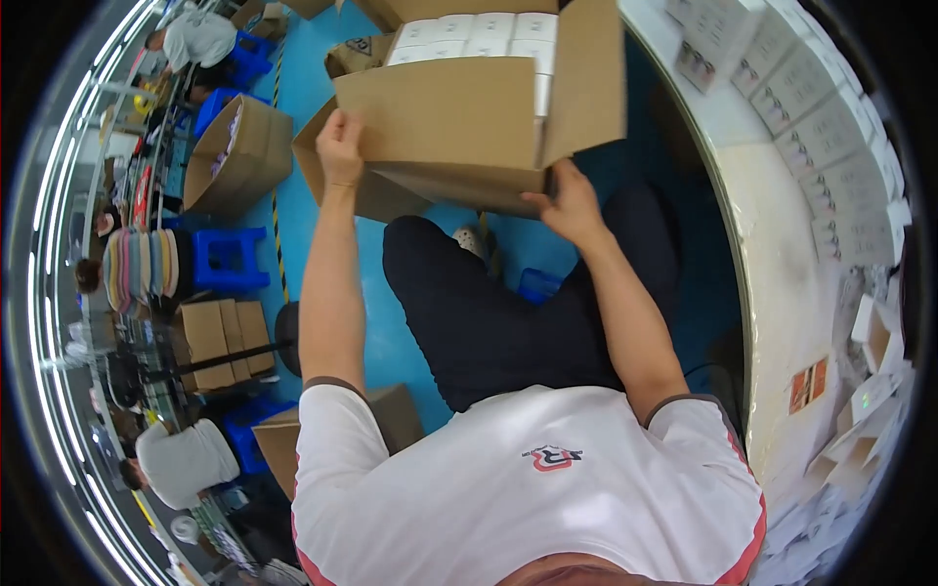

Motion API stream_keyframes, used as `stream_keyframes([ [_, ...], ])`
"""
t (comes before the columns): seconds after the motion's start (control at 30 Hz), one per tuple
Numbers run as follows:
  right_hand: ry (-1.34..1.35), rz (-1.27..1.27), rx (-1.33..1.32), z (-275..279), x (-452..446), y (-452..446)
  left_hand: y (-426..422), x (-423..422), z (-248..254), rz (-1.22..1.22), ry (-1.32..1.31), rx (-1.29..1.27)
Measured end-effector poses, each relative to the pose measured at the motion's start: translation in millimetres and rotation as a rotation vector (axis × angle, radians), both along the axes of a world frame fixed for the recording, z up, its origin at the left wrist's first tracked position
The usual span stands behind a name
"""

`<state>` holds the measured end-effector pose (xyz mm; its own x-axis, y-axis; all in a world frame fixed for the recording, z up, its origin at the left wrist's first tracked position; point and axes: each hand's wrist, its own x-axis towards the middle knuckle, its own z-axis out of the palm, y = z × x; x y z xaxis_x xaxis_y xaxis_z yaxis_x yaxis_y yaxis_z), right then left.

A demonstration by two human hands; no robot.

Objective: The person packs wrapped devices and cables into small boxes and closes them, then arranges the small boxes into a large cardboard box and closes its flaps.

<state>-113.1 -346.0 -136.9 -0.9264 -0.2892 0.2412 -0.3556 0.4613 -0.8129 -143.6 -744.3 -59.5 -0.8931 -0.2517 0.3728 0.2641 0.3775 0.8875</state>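
A large open cardboard box [440, 112] stands in front of my knees, its flaps spread outward. Rows of small white boxes [474, 34] fill its top. My left hand [340, 151] grips the box's near flap at its left end, fingers wrapped over the edge. At the lower right corner of the same box, my right hand [570, 203] touches the cardboard, with the thumb stretched apart and the other fingers partly hidden against the box.
On the right, a white table [772, 283] bears stacked white boxes [821, 146]. Blue stools [230, 259], a tall carton [239, 156] and more cartons [225, 342] stand at the left, where several people sit along a workbench. Another carton [396, 415] is beside my left elbow.
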Motion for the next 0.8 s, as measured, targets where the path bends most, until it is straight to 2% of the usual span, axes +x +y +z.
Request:
stream_keyframes([
  [0.07, 0.099, -0.025, -0.063, -1, -8, 18, 67, 34, 21, -0.012, 0.068, 0.064],
  [0.13, 0.073, -0.050, -0.074, -1, -17, 32, 93, 48, 16, 0.000, 0.180, 0.071],
  [0.2, 0.060, -0.065, -0.011, 1, -17, 42, 119, 63, 12, -0.001, 0.271, 0.251],
  [0.23, 0.009, -0.063, -0.024, 6, -15, 46, 125, 76, 11, -0.030, 0.255, 0.232],
  [0.27, -0.044, -0.065, -0.032, 12, -12, 50, 135, 89, 17, 0.056, 0.319, 0.133],
  [0.3, -0.070, -0.051, -0.099, 14, -11, 55, 128, 91, 6, 0.088, 0.529, -0.162],
  [0.33, -0.243, -0.052, -0.355, 5, -19, 72, 134, 99, -3, 0.105, 0.618, -0.108],
  [0.37, -0.422, -0.059, -0.609, -1, -25, 88, 136, 115, -5, 0.146, 0.610, -0.145],
  [0.4, -0.253, -0.012, -0.443, 18, -18, 96, 134, 123, -28, 0.145, 0.617, -0.161],
  [0.43, -0.209, -0.012, -0.359, 35, -15, 102, 135, 137, -25, 0.160, 0.561, -0.160],
  [0.5, -0.181, 0.083, -0.560, 65, -14, 111, 135, 161, -27, 0.132, 0.484, -0.134],
  [0.53, -0.182, 0.102, -0.570, 87, -14, 111, 130, 168, -31, 0.151, 0.483, -0.113],
  [0.6, -0.107, 0.205, -0.672, 120, -13, 104, 119, 174, -31, -0.043, 0.385, -0.082],
  [0.63, -0.091, 0.326, -0.689, 131, -19, 106, 111, 178, -27, -0.134, 0.352, -0.047],
  [0.67, -0.067, 0.308, -0.674, 144, -19, 98, 105, 184, -26, -0.204, 0.314, 0.101],
  [0.7, -0.038, 0.051, -0.628, 155, -20, 81, 97, 184, -27, -0.281, 0.274, 0.245],
  [0.73, -0.012, -0.210, -0.583, 163, -24, 72, 87, 179, -34, -0.364, 0.345, 0.432],
  [0.8, 0.047, -0.276, -0.552, 163, -38, 75, 70, 171, -48, -0.299, 0.379, 0.740],
])
